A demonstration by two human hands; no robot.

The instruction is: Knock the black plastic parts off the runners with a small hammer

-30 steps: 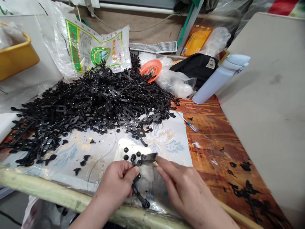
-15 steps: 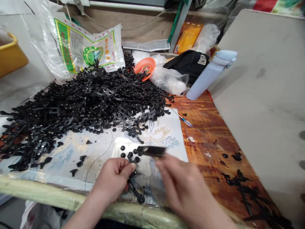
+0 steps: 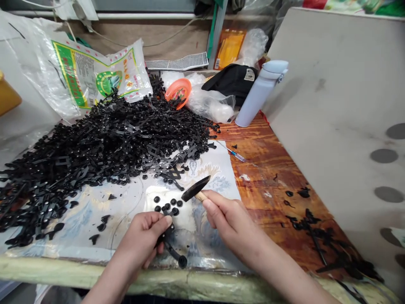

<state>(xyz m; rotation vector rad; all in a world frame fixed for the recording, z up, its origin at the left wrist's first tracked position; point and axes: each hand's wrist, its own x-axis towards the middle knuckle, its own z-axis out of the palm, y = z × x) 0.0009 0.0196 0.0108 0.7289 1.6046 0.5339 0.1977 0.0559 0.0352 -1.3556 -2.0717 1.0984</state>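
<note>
My left hand (image 3: 148, 234) pinches a black plastic jointed arm (image 3: 174, 252), its round end pointing down toward the table's front edge. In my right hand (image 3: 226, 215) is a knife (image 3: 196, 188) with a dark broad blade and a light wooden handle. The blade is raised over the cloth, apart from the held part. Several small black round caps (image 3: 174, 202) lie on a white pad (image 3: 186, 219) just beyond my left fingers. A large heap of black plastic linkages (image 3: 120, 135) covers the left and back of the table.
A printed plastic sack (image 3: 104, 76) leans behind the heap, beside an orange dish (image 3: 178, 93). Toward the back right stand a pale blue bottle (image 3: 261, 95) and a black cap (image 3: 232, 82). A small screwdriver (image 3: 237, 156) and black scraps (image 3: 316, 240) lie on the wooden tabletop (image 3: 262, 181).
The knife blade has turned from nearly level to slanting up to the right, and my right hand is less blurred. My left hand keeps its pinch. The whole view has shifted slightly.
</note>
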